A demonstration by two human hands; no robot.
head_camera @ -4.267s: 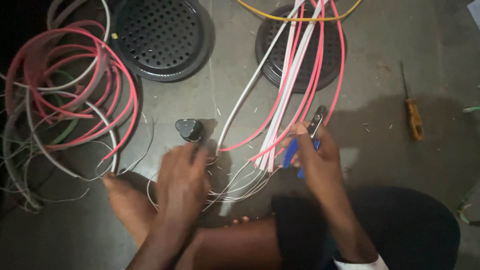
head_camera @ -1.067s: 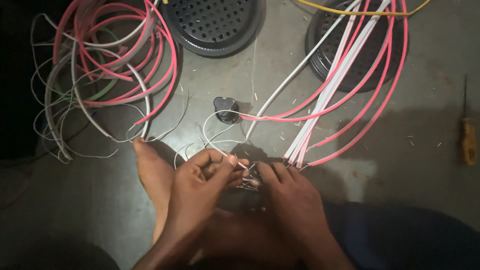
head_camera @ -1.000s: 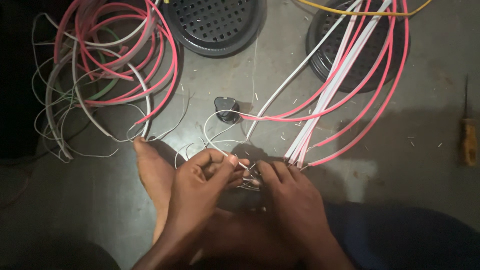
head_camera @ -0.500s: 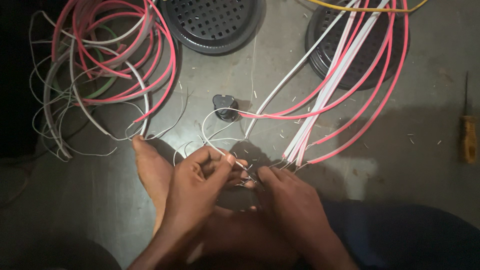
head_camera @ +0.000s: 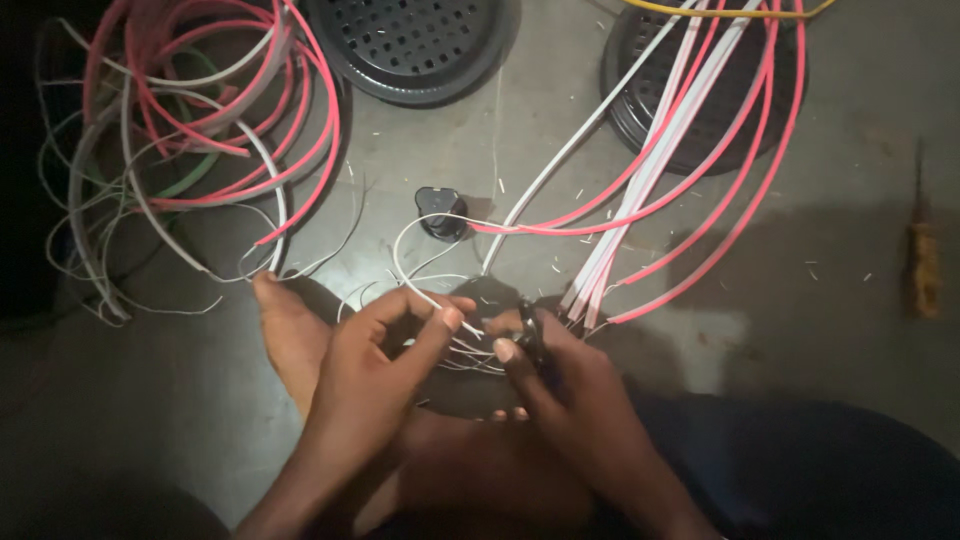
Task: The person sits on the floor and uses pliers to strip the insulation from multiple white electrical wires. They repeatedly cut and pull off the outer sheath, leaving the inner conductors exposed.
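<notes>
My left hand [head_camera: 385, 350] pinches a thin white wire [head_camera: 415, 290] between thumb and fingers; the wire loops up toward a small black plug [head_camera: 440, 210] on the floor. My right hand [head_camera: 560, 375] is closed around a dark hand tool [head_camera: 528, 335] whose tip meets the white wire between the two hands. A bundle of pink and white cables [head_camera: 650, 170] runs from the top right down to just above my right hand. My bare foot [head_camera: 285, 330] rests on the floor left of my left hand.
A tangled coil of pink, white and green cables [head_camera: 190, 130] lies at the top left. Two round black perforated covers [head_camera: 415, 40] [head_camera: 690, 130] sit at the top. A yellow-handled screwdriver [head_camera: 922, 265] lies at the far right on the grey floor.
Since four seconds ago both hands have come together on the white wire. Over the last second they barely shift; the right hand with the tool sits slightly lower.
</notes>
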